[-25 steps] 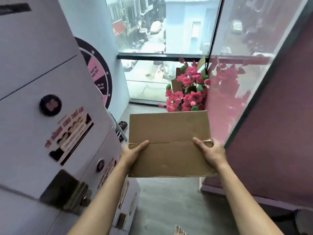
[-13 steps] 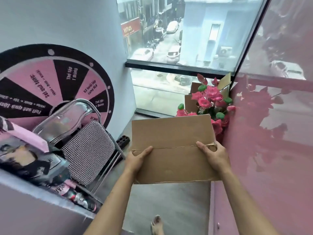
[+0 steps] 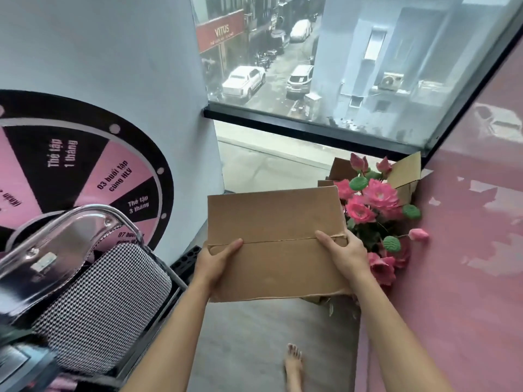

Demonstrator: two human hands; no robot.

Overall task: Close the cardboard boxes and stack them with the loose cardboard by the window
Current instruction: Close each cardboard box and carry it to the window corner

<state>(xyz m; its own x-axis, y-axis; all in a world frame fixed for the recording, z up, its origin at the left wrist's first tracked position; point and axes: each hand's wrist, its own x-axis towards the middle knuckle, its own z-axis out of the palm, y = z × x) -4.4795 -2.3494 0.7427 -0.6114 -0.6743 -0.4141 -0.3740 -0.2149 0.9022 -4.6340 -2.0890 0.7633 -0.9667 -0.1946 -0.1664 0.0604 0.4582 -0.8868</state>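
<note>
Box point(image 3: 274, 244) held up over floor point(image 3: 254, 329), roughly chest-front, short of window point(image 3: 339, 66), just left of flowers point(image 3: 373, 199). Flaps shut, meeting at seam across top, seam running hand to hand. Contents hidden; cannot tell if empty.

Left hand point(image 3: 216, 264) gripping left end: thumb lying on top along seam, other fingers wrapped under and out of sight. Right hand point(image 3: 346, 257) gripping right end: thumb on top at seam, fingers curled down over the edge, close together. Thumbs on seam probably to keep untaped flaps from springing open. Two-end grip keeps box level for carrying.

Near edge of box looks ragged, right corner torn a bit. May sag there if squeezed.

Open box point(image 3: 404, 172) in window corner against pink wall point(image 3: 467, 250), flaps standing up, pink flowers and green pods sticking out of it. Probably the stacking spot, or next to it. No flat loose cardboard clearly seen; possibly behind flowers, cannot tell.

Step judged: carrying closed box toward window; set-down not yet done. Flowers in the way of corner, so likely needs placing beside them on floor.

Chair point(image 3: 93, 301) at left, chrome frame, houndstooth pad. Prize wheel point(image 3: 85, 171) on wall behind it. Bare foot point(image 3: 293, 363) on floor below box. Street and cars outside through glass.
</note>
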